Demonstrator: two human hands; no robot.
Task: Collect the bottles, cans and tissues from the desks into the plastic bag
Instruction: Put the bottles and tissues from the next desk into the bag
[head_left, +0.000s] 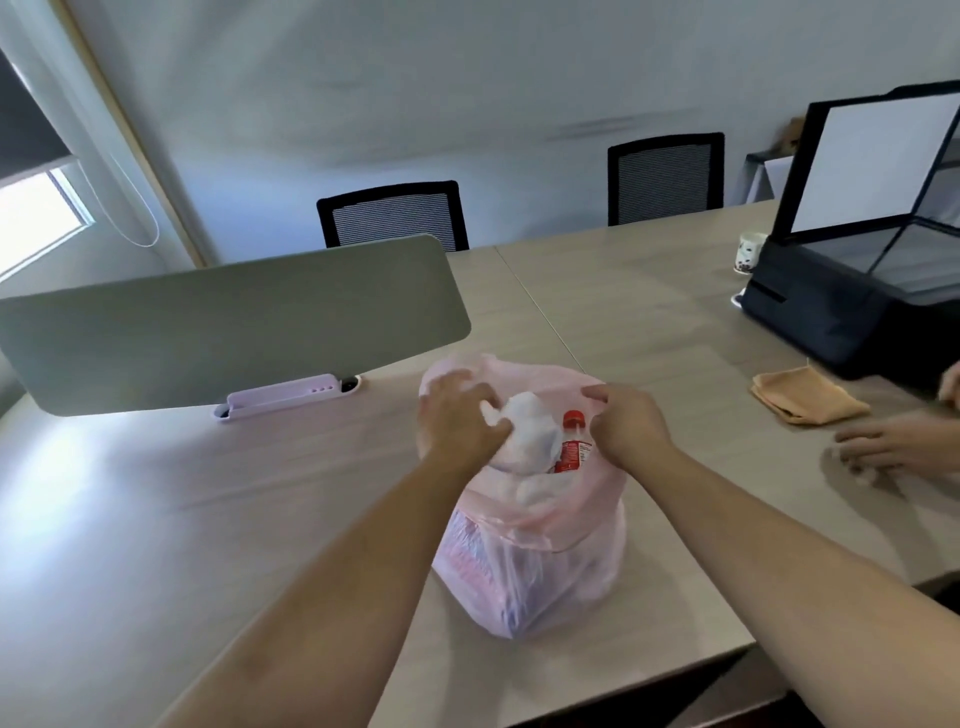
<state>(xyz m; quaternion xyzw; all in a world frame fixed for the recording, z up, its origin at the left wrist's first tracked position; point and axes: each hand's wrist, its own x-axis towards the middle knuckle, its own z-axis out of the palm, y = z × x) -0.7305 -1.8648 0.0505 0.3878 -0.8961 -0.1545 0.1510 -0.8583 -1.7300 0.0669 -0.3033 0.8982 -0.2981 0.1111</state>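
A pink see-through plastic bag (530, 582) stands full on the wooden desk (218, 519), its mouth open at the top. My left hand (457, 421) presses a crumpled white tissue (530, 436) into the mouth, fingers curled over it. My right hand (623, 426) pinches the bag's right rim and holds it up. A bottle with a red cap (572, 439) and a red label sticks up inside the bag between my two hands. More white tissue and coloured packaging show through the bag's wall lower down.
A grey desk divider (234, 322) on a lilac clamp stands to the left. A black box with a white panel (857, 249), a paper cup (750, 252) and an orange cloth (805, 397) lie at the right. Another person's hand (893, 447) rests there. Two black chairs stand behind.
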